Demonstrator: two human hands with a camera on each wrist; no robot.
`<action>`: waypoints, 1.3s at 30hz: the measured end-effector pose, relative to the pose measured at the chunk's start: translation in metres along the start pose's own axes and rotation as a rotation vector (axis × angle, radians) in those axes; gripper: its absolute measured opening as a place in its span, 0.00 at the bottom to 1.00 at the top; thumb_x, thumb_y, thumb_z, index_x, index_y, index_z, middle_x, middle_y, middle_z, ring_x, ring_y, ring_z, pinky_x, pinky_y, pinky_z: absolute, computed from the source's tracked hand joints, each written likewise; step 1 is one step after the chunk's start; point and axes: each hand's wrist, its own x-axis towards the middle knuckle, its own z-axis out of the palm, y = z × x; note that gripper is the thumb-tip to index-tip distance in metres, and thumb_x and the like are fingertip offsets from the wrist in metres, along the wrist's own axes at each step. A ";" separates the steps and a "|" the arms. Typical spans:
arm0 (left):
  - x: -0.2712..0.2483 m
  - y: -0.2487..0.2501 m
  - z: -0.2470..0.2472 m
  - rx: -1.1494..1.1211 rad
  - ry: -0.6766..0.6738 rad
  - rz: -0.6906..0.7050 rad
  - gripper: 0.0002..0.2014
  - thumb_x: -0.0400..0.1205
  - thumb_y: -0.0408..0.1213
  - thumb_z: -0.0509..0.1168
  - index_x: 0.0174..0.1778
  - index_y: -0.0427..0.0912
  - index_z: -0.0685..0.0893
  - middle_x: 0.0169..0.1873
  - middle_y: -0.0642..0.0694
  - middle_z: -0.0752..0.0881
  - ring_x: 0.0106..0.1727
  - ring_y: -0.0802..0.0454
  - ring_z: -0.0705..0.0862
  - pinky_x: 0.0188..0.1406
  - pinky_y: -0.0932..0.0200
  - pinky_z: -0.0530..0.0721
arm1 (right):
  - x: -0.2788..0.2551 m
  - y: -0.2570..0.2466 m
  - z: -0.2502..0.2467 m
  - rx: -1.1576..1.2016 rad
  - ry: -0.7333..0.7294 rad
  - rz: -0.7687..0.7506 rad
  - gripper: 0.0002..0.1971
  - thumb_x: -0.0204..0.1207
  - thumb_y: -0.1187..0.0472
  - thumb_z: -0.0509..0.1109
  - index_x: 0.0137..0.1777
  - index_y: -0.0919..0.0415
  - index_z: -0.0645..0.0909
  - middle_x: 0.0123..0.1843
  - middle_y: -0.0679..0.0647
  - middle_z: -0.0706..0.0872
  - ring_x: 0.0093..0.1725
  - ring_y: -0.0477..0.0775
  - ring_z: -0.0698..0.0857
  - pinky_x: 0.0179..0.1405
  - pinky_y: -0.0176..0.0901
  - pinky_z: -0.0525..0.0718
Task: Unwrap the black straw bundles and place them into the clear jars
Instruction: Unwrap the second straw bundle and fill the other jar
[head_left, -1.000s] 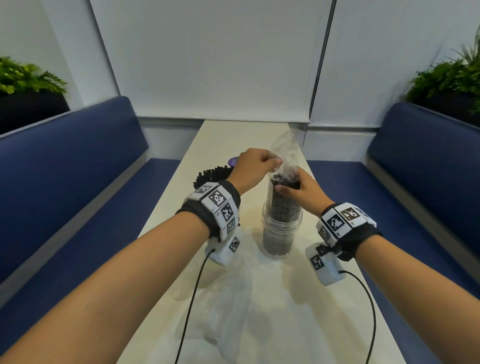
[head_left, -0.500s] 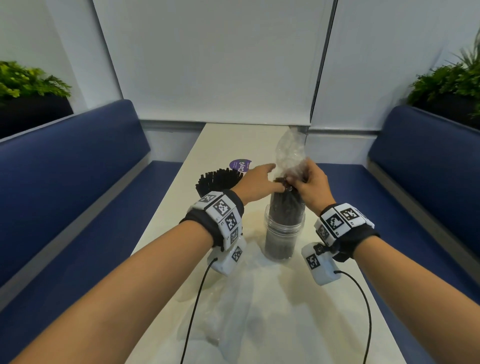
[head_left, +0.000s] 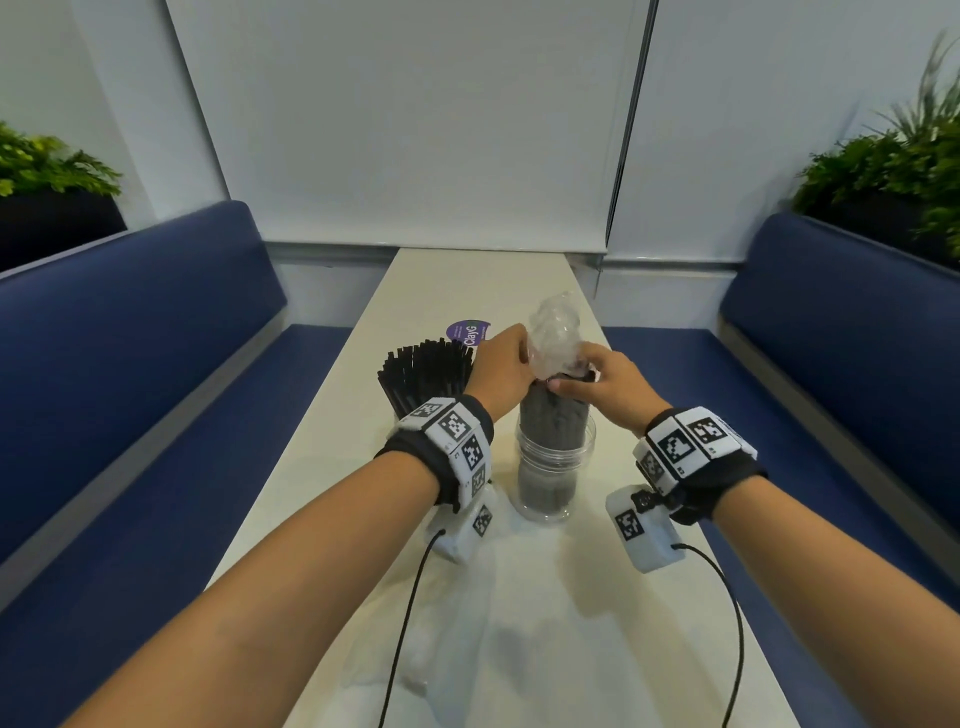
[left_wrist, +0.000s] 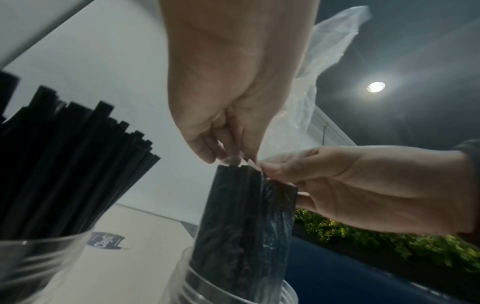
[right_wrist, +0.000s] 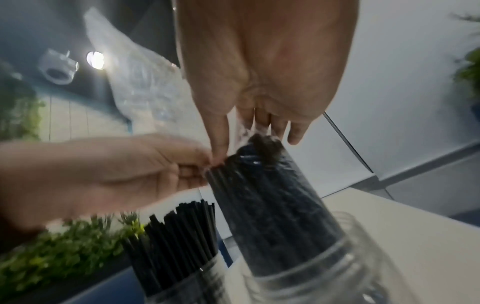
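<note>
A bundle of black straws, still in its clear plastic wrapper, stands upright in a clear jar at the table's middle. My left hand pinches the wrapper at the bundle's top edge; the left wrist view shows these fingertips on the plastic. My right hand grips the bundle's top from the other side, thumb and fingers on the wrapped straws. The loose wrapper sticks up crumpled between both hands. A second jar to the left holds unwrapped straws.
An empty plastic wrapper lies on the white table near me, under the left wrist's cable. A purple sticker sits further back. Blue benches flank the narrow table, with planters behind them.
My left hand came down from the upper part of the loose wrapper to the bundle's top edge. The right hand shifted up against it, and the plastic now stands more crumpled.
</note>
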 end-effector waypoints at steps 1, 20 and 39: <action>0.000 -0.002 0.002 -0.034 0.008 -0.021 0.09 0.77 0.35 0.68 0.48 0.32 0.80 0.44 0.35 0.86 0.41 0.47 0.78 0.29 0.68 0.70 | 0.003 0.000 -0.001 -0.027 0.024 0.011 0.17 0.70 0.64 0.74 0.59 0.66 0.80 0.54 0.58 0.86 0.53 0.55 0.81 0.46 0.37 0.77; -0.010 0.012 -0.009 -0.115 -0.145 -0.003 0.16 0.78 0.41 0.68 0.60 0.40 0.84 0.54 0.39 0.89 0.57 0.46 0.84 0.54 0.59 0.75 | 0.018 -0.010 0.000 0.157 0.286 0.034 0.12 0.69 0.71 0.69 0.52 0.62 0.75 0.51 0.54 0.82 0.53 0.58 0.83 0.56 0.52 0.83; 0.003 0.014 -0.015 -0.153 0.123 -0.069 0.12 0.74 0.30 0.70 0.29 0.44 0.74 0.28 0.54 0.77 0.31 0.60 0.75 0.23 0.82 0.71 | 0.011 -0.004 0.001 0.135 -0.030 0.080 0.21 0.68 0.62 0.76 0.62 0.64 0.80 0.60 0.58 0.85 0.58 0.55 0.81 0.60 0.47 0.76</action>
